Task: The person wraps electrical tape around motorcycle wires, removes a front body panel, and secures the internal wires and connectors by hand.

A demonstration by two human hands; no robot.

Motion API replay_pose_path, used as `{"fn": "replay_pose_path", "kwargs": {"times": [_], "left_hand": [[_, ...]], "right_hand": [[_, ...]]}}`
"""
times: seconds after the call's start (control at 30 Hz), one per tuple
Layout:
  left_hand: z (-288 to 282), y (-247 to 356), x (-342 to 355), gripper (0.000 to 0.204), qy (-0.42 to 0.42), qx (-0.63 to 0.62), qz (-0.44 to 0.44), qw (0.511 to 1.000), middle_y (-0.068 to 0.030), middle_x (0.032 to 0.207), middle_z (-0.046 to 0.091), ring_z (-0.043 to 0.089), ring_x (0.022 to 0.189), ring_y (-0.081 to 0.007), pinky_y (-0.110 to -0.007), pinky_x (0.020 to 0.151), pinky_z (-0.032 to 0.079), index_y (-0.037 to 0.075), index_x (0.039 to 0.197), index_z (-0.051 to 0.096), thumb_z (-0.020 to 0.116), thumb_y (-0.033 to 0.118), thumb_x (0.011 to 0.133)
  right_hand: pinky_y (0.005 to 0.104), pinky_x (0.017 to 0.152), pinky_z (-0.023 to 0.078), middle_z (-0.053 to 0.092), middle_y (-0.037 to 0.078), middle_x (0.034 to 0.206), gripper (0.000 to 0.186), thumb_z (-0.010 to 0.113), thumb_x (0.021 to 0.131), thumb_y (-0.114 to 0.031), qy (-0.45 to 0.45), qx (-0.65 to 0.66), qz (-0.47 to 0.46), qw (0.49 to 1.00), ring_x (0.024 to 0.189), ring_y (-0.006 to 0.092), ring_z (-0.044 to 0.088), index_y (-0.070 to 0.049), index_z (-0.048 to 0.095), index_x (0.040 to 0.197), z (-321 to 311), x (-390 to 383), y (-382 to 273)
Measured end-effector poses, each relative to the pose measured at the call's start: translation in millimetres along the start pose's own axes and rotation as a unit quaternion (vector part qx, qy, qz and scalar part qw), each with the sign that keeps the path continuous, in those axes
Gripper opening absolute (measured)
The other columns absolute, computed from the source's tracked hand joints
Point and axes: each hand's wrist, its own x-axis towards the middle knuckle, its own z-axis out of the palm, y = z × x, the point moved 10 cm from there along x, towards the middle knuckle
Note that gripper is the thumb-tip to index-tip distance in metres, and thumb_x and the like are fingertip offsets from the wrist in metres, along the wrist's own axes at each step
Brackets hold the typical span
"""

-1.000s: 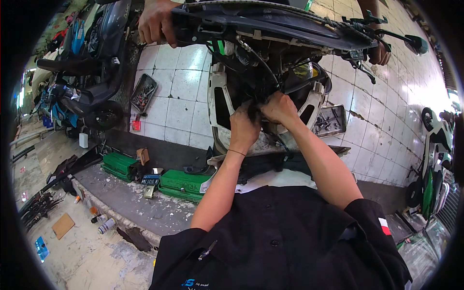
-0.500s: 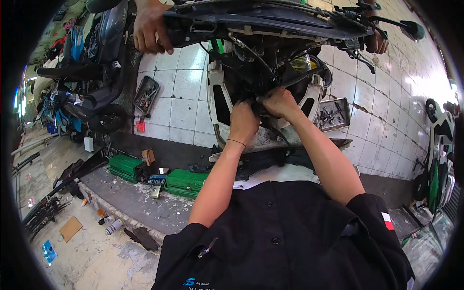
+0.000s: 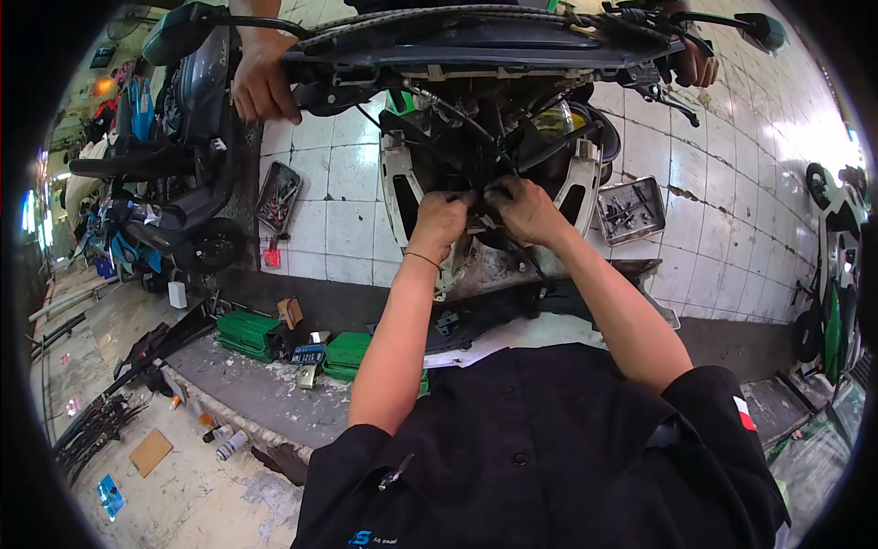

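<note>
My left hand (image 3: 443, 221) and my right hand (image 3: 530, 212) are close together inside the opened front of a scooter, between its two pale frame arms (image 3: 402, 188). The fingers of both are bent inward and closed around dark parts among the black cables (image 3: 476, 123). What exactly they pinch is hidden in shadow. Above them runs the scooter's dark handlebar cover (image 3: 494, 48). Another person's hand (image 3: 265, 80) rests on the grip at its left end, and that person's second hand (image 3: 697, 68) is at the right end.
Metal trays of small tools and parts, one on the left (image 3: 279, 197) and one on the right (image 3: 631, 210), lie on white floor tiles. Green toolboxes (image 3: 247, 336) stand on the grey step at lower left. More scooters (image 3: 197, 156) are parked at both sides.
The handlebar has shifted slightly in view, and its left mirror shows more fully. My hands stay at the cables; my right fingers have drawn back slightly toward me.
</note>
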Motion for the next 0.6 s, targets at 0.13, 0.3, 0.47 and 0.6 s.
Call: {"fn": "replay_pose_path", "kwargs": {"times": [0.13,0.3,0.47,0.6], "left_hand": [[7.5,-6.5,-6.8,0.027,-0.044,-0.105,-0.059,0.992,-0.0115,0.103,0.072,0.066,0.091,-0.0201,-0.03,0.083,0.05,-0.005,0.106,0.07,0.065,0.015,0.088],[12.6,-0.9,-18.4,0.026,-0.028,-0.172,-0.087,0.981,-0.0128,0.11,0.069,0.066,0.097,-0.0203,-0.028,0.084,0.053,-0.004,0.111,0.068,0.063,0.009,0.088],[11.7,-13.9,-12.4,0.022,-0.004,-0.268,-0.113,0.957,-0.0127,0.109,0.069,0.066,0.098,-0.0229,-0.029,0.084,0.055,-0.003,0.109,0.066,0.061,0.003,0.089],[19.3,-17.1,-7.5,0.019,-0.024,-0.304,-0.095,0.948,-0.0124,0.104,0.069,0.066,0.094,-0.0238,-0.032,0.079,0.055,-0.004,0.107,0.066,0.061,0.0,0.088]], "right_hand": [[0.045,0.093,0.049,0.065,0.028,0.107,0.033,0.056,0.089,-0.021,-0.041,-0.029,0.034,0.998,0.106,0.0428,0.062,-0.002,0.065,0.115,13.6,-8.6,1.4],[0.0448,0.091,0.05,0.065,0.029,0.108,0.032,0.055,0.089,-0.015,-0.019,0.004,-0.035,0.999,0.106,0.0437,0.061,0.0,0.062,0.117,8.2,-7.6,-2.6],[0.0465,0.085,0.051,0.065,0.029,0.103,0.03,0.057,0.09,-0.012,0.053,0.03,-0.039,0.997,0.102,0.0456,0.061,0.002,0.056,0.116,2.9,-14.4,-7.7],[0.0487,0.081,0.052,0.064,0.03,0.1,0.029,0.058,0.09,-0.011,0.063,0.038,-0.067,0.995,0.096,0.0489,0.061,0.001,0.053,0.115,-0.1,-15.7,-11.0]]}}
